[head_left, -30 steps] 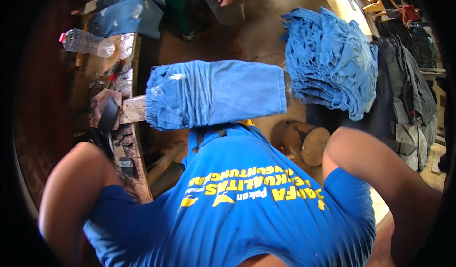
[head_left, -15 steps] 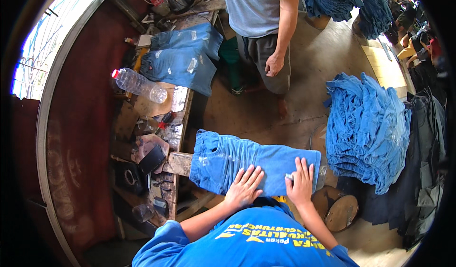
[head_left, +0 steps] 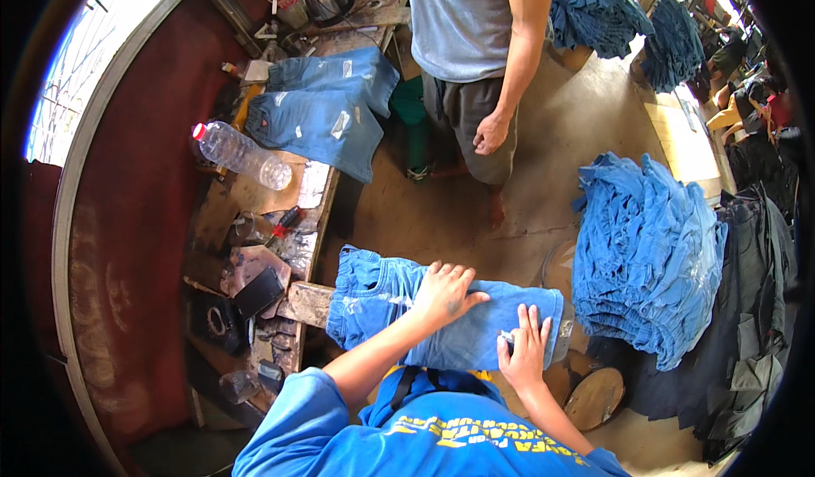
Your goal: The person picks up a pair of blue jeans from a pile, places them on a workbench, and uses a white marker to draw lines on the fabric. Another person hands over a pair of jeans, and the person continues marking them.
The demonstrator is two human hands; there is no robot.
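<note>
The worn, stained bench (head_left: 314, 187) ran along the left side. On it lay torn blue denim pieces (head_left: 327, 129), a clear bottle (head_left: 242, 154) on its side, a red-and-black handled tool (head_left: 288, 221), a flat dark object (head_left: 259, 292) and a clear container (head_left: 239, 386). A wooden plank (head_left: 304, 304) jutted from its edge, bearing the blue denim garment (head_left: 386, 275), waistband toward the bench.

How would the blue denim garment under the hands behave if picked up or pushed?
The blue denim garment would probably feel floppy, since it wrinkles near the gathered waistband. Lifting may meet resistance, as the wooden board appears to run inside it. Pushed lengthwise, it might bunch rather than roll, because it lies flat.
</note>
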